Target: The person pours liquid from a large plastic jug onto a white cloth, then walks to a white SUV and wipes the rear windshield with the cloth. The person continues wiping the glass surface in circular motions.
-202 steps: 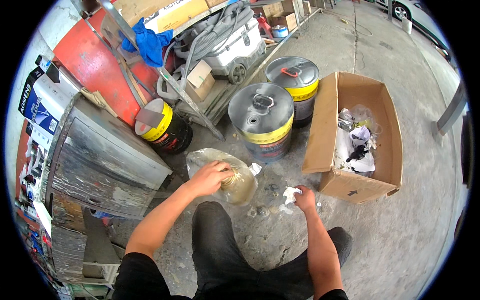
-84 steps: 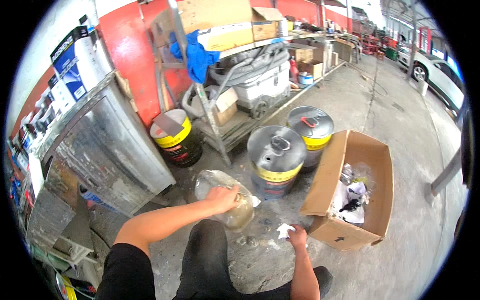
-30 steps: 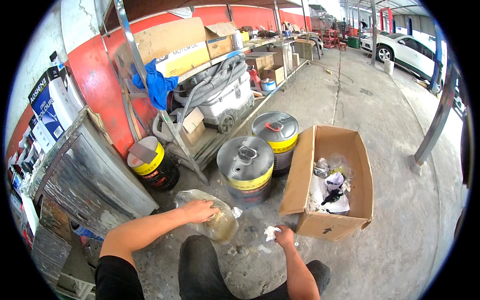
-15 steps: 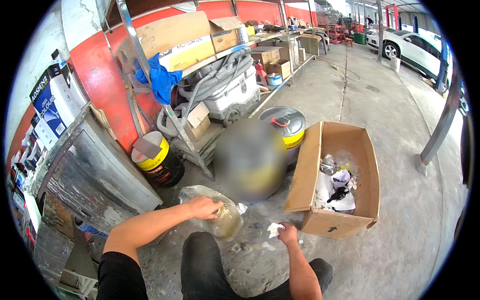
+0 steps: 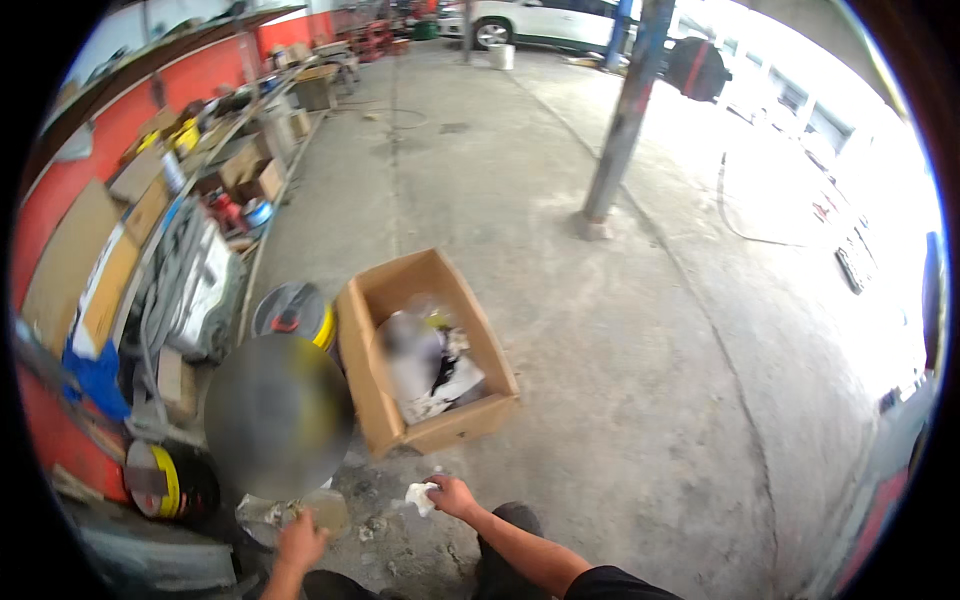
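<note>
Crumpled white tissue (image 5: 421,499) is pinched in the fingers of your right hand (image 5: 454,497), on the near side of the open cardboard box (image 5: 465,429). To its left, a translucent plastic jug (image 5: 332,512) lies on the concrete floor (image 5: 610,400). Your left hand (image 5: 302,543) is at that jug with its fingers bent toward it, but blur means I cannot tell whether you are gripping it. Your box contains crumpled paper and clear plastic, and just beside its left wall stands a yellow-banded drum (image 5: 291,309) with a red handle on its lid.
</note>
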The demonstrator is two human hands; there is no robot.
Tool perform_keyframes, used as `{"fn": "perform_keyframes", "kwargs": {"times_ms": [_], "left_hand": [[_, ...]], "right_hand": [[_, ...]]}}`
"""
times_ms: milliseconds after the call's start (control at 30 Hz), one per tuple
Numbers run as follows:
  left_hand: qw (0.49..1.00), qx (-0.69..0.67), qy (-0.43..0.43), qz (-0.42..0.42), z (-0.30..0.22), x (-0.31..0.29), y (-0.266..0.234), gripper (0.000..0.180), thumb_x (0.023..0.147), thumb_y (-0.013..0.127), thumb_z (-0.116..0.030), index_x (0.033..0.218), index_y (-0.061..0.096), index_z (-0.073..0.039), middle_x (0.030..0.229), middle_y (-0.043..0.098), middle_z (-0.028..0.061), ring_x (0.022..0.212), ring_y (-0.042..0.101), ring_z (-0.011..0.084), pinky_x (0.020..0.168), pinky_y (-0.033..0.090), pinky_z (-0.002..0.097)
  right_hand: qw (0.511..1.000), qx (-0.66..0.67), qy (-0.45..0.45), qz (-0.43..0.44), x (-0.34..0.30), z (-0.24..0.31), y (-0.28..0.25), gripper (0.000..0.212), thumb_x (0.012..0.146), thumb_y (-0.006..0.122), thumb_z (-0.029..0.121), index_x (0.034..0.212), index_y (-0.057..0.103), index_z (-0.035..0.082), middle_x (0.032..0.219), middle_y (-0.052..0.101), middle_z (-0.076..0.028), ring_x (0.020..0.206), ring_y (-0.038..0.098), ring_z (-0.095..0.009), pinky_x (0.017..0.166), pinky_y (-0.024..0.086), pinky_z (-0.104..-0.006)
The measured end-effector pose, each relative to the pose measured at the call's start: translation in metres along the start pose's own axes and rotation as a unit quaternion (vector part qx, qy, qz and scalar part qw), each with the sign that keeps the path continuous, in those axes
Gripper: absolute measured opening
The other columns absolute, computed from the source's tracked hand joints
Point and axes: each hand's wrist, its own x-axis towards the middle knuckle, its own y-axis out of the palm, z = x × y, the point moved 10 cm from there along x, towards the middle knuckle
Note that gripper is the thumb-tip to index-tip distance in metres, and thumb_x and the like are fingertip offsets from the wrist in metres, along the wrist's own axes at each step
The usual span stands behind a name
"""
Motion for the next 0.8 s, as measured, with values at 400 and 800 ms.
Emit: {"fn": "perform_keyframes", "kwargs": {"times_ms": [400, 800], "left_hand": [[0.968, -0.045, 0.135, 0.207, -0.357, -0.066, 0.074, 0.032, 0.092, 0.057, -0.027, 0.103, 0.064, 0.002, 0.096, 0.067, 0.0217, 0.089, 0.065, 0.0366, 0.080, 0.051, 0.0449], [0.952, -0.087, 0.123, 0.268, -1.051, 0.241, 0.031, 0.037, 0.087, 0.061, -0.029, 0.108, 0.061, 0.001, 0.095, 0.067, 0.0202, 0.086, 0.065, 0.0359, 0.077, 0.051, 0.0454]], "right_hand": [[0.857, 0.171, 0.196, -0.444, -0.297, 0.054, -0.606, 0.034, 0.081, 0.060, 0.019, 0.109, 0.062, -0.001, 0.090, 0.069, -0.018, 0.082, 0.068, -0.024, 0.075, 0.054, -0.0378], [0.694, 0.258, 0.234, -0.630, -0.435, -0.096, -1.109, 0.035, 0.079, 0.057, 0.008, 0.112, 0.059, -0.004, 0.097, 0.066, -0.016, 0.086, 0.067, -0.024, 0.070, 0.059, -0.0369]]}}
